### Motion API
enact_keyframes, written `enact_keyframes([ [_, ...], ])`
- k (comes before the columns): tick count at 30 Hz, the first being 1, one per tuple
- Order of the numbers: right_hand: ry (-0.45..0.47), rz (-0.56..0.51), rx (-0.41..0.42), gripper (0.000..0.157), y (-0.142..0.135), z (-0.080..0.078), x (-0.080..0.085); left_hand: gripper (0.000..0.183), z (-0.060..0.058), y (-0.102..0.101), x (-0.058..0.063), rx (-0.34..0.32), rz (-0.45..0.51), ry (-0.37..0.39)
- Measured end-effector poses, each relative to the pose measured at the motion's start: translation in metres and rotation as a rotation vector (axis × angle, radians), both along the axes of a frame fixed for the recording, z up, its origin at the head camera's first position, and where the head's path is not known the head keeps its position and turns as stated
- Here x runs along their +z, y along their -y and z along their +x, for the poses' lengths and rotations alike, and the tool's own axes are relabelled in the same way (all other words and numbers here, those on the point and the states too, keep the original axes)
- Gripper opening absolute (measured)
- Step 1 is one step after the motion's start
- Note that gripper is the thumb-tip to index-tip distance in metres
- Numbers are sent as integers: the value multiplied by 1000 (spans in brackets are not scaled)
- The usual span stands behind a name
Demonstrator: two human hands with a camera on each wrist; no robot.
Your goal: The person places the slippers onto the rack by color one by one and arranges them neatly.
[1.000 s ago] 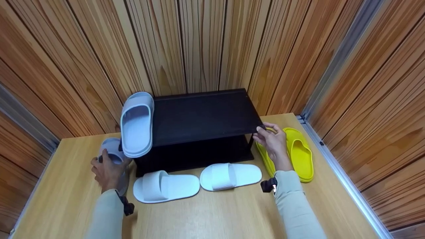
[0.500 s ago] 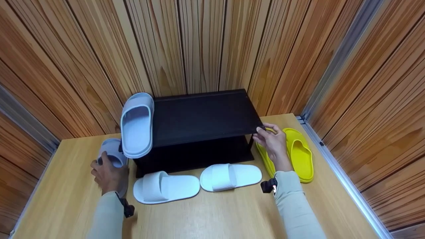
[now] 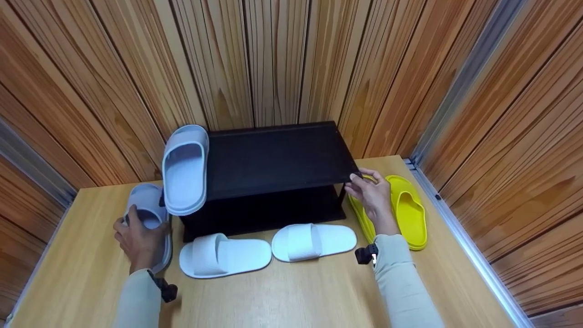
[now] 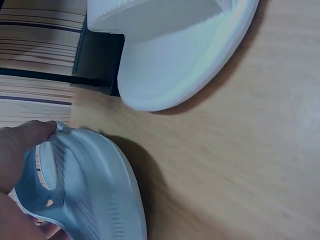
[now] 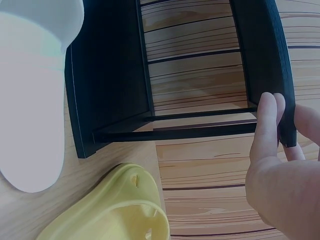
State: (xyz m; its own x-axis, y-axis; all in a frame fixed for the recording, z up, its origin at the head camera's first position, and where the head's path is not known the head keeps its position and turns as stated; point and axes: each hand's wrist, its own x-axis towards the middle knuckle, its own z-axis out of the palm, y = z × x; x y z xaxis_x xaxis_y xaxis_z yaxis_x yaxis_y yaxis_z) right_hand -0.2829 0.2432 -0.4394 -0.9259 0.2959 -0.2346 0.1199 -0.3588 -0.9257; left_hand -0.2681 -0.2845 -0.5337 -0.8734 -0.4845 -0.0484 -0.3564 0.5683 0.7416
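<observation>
At the left, my left hand (image 3: 142, 240) grips a grey slide slipper (image 3: 142, 197) by its strap. In the left wrist view the thumb presses the strap edge of that slipper (image 4: 107, 185), whose sole side casts a shadow on the wood. A matching grey slipper (image 3: 184, 177) lies on the left end of the black two-tier shoe rack (image 3: 278, 159). With thumb and fingers, my right hand (image 3: 374, 196) pinches the front right corner of the rack's top shelf; the right wrist view shows the fingers (image 5: 266, 120) below that shelf.
Two white slippers (image 3: 248, 255) (image 3: 337, 239) lie end to end before the rack. A pair of yellow slippers (image 3: 410, 216) stands right of it, one partly behind my right hand. Wood-plank walls (image 3: 273, 59) enclose the wooden surface (image 3: 255, 303) behind and at both sides.
My left hand has shifted slightly left with the grey slipper, away from the rack. The right hand keeps its hold on the rack's corner. The head view has shifted a little.
</observation>
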Motion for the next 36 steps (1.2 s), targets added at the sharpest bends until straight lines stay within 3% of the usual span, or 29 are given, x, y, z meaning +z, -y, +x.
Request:
enact_keyframes([
  [8, -2, 7, -10, 34, 1, 0, -2, 101, 8, 6, 6, 26, 43, 10],
  [13, 8, 13, -14, 36, 1, 1, -3, 100, 17, 7, 13, 45, 22, -28],
  [22, 9, 13, -1, 37, 0, 1, 0, 102, 26, 7, 35, 68, 18, -66],
  [36, 16, 27, 3, 34, 0, -1, 2, 102, 44, 6, 57, 137, -26, -73],
])
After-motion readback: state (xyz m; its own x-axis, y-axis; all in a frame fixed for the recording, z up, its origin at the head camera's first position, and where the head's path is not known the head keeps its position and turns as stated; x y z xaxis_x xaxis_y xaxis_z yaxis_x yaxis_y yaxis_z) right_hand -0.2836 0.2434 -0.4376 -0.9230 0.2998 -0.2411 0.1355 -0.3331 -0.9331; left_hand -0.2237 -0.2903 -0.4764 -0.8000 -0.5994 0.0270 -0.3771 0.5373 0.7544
